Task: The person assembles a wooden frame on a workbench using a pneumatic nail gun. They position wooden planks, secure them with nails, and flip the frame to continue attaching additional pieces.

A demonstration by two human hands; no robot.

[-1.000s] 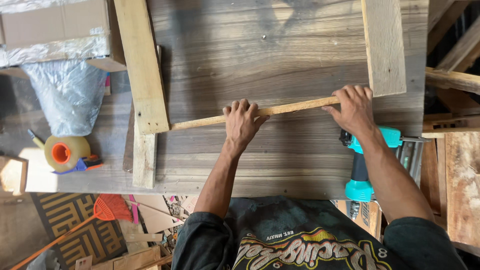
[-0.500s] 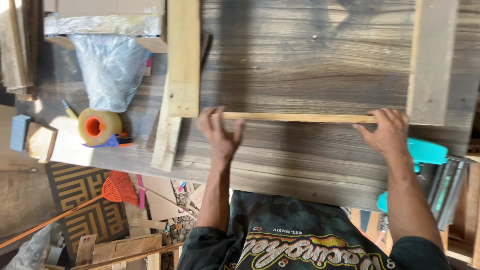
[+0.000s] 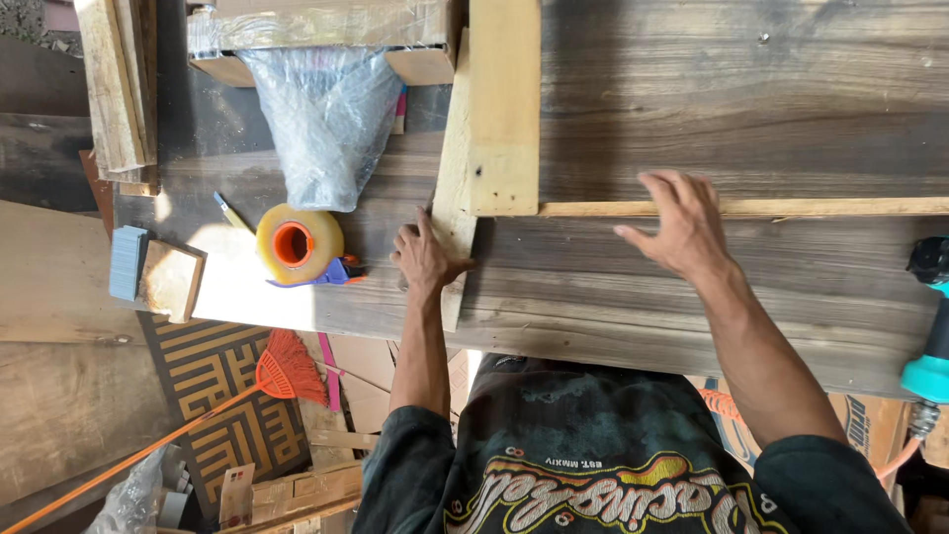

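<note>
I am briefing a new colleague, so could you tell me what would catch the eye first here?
Two bare hands lie on a grey wooden panel: the left hand rests against a pale upright plank, and the right hand presses on a thin strip. To the left sits a roll of tape with an orange core.

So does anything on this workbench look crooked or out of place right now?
The pale plank under the left hand sits slightly askew: it leans against the wider board rather than lying parallel. The right hand rests by the thin strip. Nothing looks spilled or broken.
</note>
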